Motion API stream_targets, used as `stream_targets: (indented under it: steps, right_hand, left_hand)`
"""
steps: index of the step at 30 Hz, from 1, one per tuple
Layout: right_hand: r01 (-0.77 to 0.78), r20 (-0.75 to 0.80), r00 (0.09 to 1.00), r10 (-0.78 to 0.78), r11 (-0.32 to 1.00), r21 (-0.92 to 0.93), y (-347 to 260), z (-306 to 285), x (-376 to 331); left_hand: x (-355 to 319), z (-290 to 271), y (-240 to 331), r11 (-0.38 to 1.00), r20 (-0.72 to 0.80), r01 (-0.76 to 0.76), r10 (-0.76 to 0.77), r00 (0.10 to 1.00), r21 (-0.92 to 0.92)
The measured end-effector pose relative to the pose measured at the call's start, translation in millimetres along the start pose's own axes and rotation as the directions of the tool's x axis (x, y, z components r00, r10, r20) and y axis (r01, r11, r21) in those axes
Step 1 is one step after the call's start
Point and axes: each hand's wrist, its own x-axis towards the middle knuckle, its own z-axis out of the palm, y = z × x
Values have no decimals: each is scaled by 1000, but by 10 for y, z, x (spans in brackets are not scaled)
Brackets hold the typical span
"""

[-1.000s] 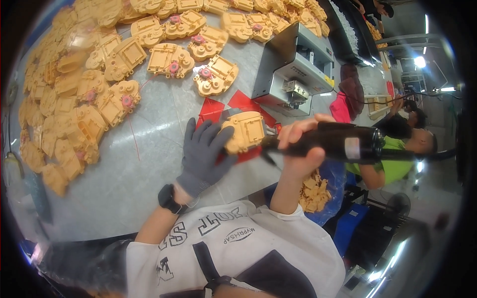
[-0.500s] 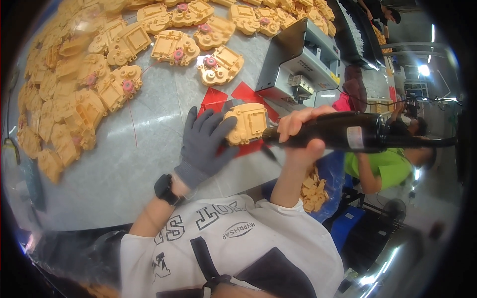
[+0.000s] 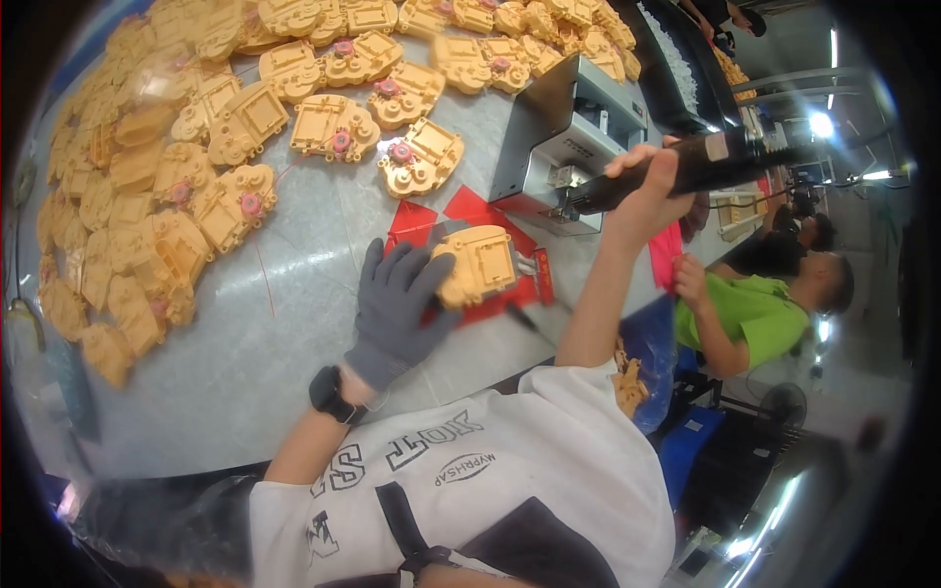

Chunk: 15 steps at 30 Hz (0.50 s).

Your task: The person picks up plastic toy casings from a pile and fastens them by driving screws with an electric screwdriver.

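Observation:
My left hand [image 3: 397, 304], in a grey glove, grips the left side of a yellow plastic housing [image 3: 480, 263]. The housing lies over red patches [image 3: 417, 218] on the grey table [image 3: 265, 372]. Bare fingers of my right hand [image 3: 647, 191] wrap round a black electric screwdriver [image 3: 686, 169], which is held nearly level. Its front end is at the outlet of a grey and black box-shaped screw feeder [image 3: 554, 147], beyond the housing to the right. Whether the bit touches the feeder cannot be made out.
Many yellow housings [image 3: 147, 235] crowd the left and far table, some with pink-red round parts. A single housing [image 3: 421, 157] lies just beyond my left hand. At right, a person in a green shirt [image 3: 750, 328] sits close by. Yellow pieces [image 3: 630, 382] lie below the table edge.
My right hand has lifted the electric screwdriver off the housing's right edge and carried it up and away to the screw feeder. My left hand still holds the housing.

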Motion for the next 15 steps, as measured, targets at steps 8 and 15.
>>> stream_targets:
  steps: [8, 15]
  right_hand:
    - [-218, 286, 953, 97, 877, 429, -545, -87, -599]
    - [-229, 448, 894, 20, 879, 418, -635, 130, -1005]
  left_hand:
    - [3, -3, -32, 1000, -47, -15, 14, 999, -25]
    - [-9, 11, -66, 1000, -60, -20, 19, 998, -18]
